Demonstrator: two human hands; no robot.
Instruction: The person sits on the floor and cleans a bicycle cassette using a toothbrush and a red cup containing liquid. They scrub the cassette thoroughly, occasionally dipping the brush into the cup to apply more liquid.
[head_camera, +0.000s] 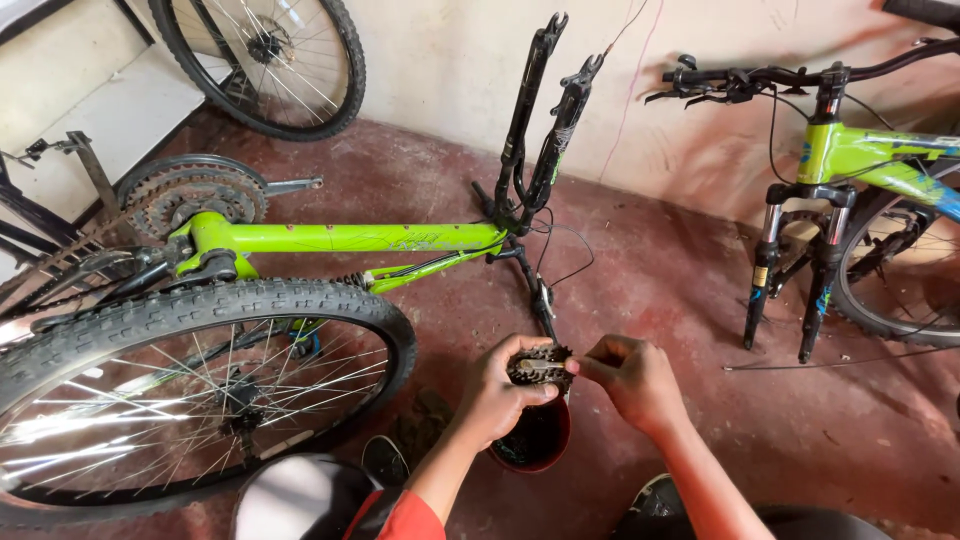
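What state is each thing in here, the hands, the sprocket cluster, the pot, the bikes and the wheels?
Left hand: gripping the sprocket cluster.
Right hand: fingertips pinched at the cluster's right side.
Sprocket cluster: off the wheel, held over the pot.
Red pot: open, dark inside.
Upside-down green bike: front wheel off, fork up.
Right green bike: upright.
Near wheel: tyre on.

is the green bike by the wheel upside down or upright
Upside down: the green bike rests inverted, empty fork legs pointing up.
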